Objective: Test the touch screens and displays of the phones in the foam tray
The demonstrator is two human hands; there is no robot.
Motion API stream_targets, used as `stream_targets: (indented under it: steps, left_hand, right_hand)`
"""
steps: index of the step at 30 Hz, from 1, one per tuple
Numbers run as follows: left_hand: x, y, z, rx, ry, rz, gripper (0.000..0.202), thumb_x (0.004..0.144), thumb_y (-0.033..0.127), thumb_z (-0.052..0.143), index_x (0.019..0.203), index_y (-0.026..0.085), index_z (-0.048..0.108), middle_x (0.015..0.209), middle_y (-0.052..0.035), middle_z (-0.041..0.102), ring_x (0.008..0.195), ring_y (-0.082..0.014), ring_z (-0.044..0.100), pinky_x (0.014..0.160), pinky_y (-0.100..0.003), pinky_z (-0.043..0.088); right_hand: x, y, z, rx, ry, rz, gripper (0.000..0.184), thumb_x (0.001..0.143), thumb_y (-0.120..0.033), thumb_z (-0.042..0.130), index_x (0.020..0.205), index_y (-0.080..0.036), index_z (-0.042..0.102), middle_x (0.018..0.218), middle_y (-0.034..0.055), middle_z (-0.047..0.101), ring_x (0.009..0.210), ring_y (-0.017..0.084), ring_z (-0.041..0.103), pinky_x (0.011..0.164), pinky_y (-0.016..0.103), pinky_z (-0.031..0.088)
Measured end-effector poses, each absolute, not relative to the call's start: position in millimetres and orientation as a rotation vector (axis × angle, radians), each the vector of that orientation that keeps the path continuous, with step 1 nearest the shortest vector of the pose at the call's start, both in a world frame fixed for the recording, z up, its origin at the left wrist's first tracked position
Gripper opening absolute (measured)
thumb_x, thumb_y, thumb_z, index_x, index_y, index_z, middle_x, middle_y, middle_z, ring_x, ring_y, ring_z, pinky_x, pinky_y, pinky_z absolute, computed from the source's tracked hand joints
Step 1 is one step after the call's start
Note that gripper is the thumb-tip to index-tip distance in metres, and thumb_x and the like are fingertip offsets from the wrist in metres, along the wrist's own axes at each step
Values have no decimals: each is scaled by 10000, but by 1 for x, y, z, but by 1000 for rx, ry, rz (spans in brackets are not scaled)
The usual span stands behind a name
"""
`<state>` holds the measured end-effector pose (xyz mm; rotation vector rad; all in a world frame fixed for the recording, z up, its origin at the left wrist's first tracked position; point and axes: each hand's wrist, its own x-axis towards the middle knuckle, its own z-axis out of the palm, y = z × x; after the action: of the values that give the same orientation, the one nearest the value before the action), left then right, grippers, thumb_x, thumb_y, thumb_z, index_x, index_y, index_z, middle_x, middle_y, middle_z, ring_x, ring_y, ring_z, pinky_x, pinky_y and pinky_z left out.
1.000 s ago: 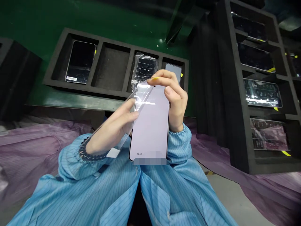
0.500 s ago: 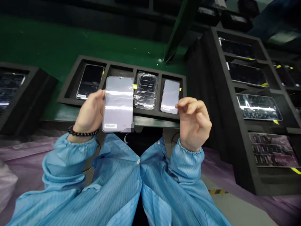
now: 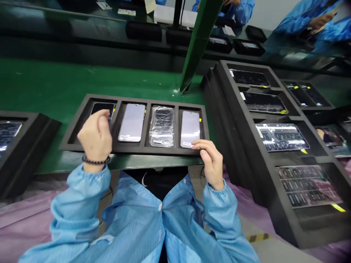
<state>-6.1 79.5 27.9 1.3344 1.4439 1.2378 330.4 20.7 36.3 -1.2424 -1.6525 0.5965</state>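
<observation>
A black foam tray (image 3: 147, 138) with divided slots lies in front of me, one phone in each slot. My left hand (image 3: 95, 137) is over the leftmost phone (image 3: 103, 106), back of the hand up; its curled fingers are mostly hidden, and whether they touch the phone I cannot tell. Beside it lies a phone with a pale screen (image 3: 132, 122). A phone in crinkled clear film (image 3: 162, 126) fills the following slot. My right hand (image 3: 212, 160) is open, fingers stretched out, with its fingertips at the lower edge of the rightmost phone (image 3: 190, 126), near a white label.
A tall stack of black trays (image 3: 233, 120) with phones stands at the right, another black tray (image 3: 30, 142) at the left. A green post (image 3: 196, 47) rises from the green bench (image 3: 117, 78). Co-workers in blue sleeves (image 3: 242, 12) are across the bench.
The pale-screened phone my left hand held up now lies in the second slot. That hand has let go and moved left over the first slot. My view has tilted up.
</observation>
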Motion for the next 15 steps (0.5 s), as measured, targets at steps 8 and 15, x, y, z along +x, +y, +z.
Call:
stream_targets:
  steps: [8,15]
  left_hand:
    - [-20,13,-20,2153,1809,1115,480,962,436,427,1397,293,571,1575,-69,420,1524,-344,296,1309,-562,-22]
    - [-22,21,-25,2227,1922,830,555,966,510,362,1470,322,499,1666,-48,265,1578,-328,156,1285,-571,-115]
  right_hand:
    - [334,31,0,-1441,-2126,56,331,973,-269,527,1284,-263,639,1380,96,617,1239,295,548,1047,494,479]
    - [337,31,-1,-1434,-2256,-32,399,983,-274,517,1378,-277,573,1461,103,564,1254,308,544,1072,521,449]
